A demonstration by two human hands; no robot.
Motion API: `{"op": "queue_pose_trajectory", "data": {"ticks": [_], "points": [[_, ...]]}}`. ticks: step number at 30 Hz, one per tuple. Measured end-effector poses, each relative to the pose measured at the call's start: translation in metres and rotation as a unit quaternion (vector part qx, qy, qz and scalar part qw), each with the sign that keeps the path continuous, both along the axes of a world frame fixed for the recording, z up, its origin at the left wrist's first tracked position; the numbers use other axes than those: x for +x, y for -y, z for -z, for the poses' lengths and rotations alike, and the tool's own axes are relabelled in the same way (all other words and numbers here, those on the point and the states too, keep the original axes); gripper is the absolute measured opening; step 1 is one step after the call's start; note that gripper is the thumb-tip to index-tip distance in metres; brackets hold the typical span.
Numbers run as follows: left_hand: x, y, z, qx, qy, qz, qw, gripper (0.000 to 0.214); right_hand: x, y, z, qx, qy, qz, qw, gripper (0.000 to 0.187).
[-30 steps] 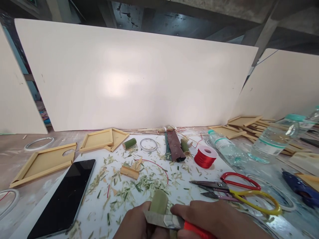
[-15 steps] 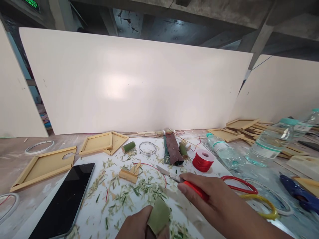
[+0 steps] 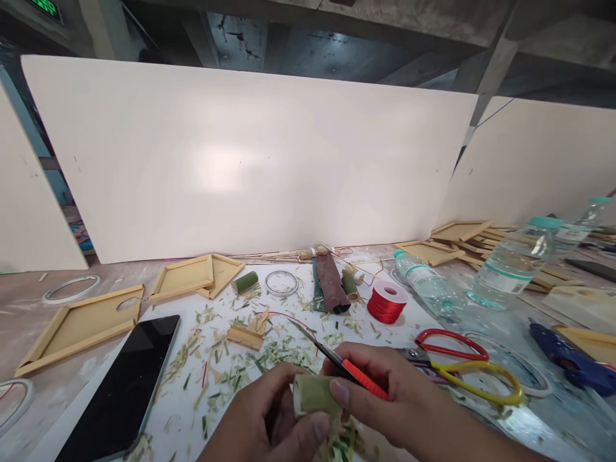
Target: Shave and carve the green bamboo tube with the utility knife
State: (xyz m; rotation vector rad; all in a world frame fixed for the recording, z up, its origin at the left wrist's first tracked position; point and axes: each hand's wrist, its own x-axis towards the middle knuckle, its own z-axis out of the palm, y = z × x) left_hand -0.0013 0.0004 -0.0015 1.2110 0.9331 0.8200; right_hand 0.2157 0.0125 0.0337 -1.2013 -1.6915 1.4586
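My left hand (image 3: 269,420) is closed round a short green bamboo tube (image 3: 314,394), held low over the white board (image 3: 192,398). My right hand (image 3: 392,394) grips a red-handled knife (image 3: 337,360), whose blade points up and to the left. The thumb and a finger of that hand also press on the tube's right end. Green and pale bamboo shavings (image 3: 245,362) lie scattered on the board under and beyond both hands.
A black phone (image 3: 122,388) lies at the left. Scissors with red and yellow handles (image 3: 457,362), a red thread spool (image 3: 386,301), water bottles (image 3: 510,264), a blue glue gun (image 3: 570,359), wooden frames (image 3: 79,324) and tape rings (image 3: 282,283) surround the board. White panels (image 3: 240,154) close off the back.
My right hand swung out to the right with the knife, then came back to the tube. The tube now lies sideways between both hands instead of standing on end under the blade.
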Motion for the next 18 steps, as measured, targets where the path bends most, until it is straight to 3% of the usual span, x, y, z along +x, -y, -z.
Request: {"op": "queue_pose_trajectory", "data": {"ticks": [4, 8, 11, 13, 16, 18], "points": [[0.002, -0.003, -0.007, -0.029, 0.080, 0.003, 0.996, 0.052, -0.006, 0.003, 0.000, -0.086, -0.080, -0.029, 0.993, 0.029], [0.003, -0.004, -0.004, -0.084, 0.126, 0.009, 0.988, 0.047, -0.009, 0.004, 0.004, -0.076, -0.073, -0.029, 0.994, 0.035], [0.001, -0.007, 0.004, -0.133, 0.190, 0.004, 0.973, 0.043, -0.001, -0.001, 0.006, 0.057, 0.023, 0.022, 0.998, 0.033], [-0.001, -0.008, 0.008, -0.175, 0.223, 0.000, 0.959, 0.034, 0.006, -0.004, 0.007, 0.170, 0.125, 0.046, 0.976, 0.036], [-0.004, -0.010, 0.008, -0.218, 0.246, 0.005, 0.944, 0.028, 0.015, -0.008, 0.005, 0.267, 0.225, 0.019, 0.937, 0.040], [-0.004, -0.010, 0.005, -0.194, 0.223, 0.025, 0.955, 0.034, 0.017, -0.008, 0.005, 0.304, 0.237, -0.011, 0.922, 0.038]]}}
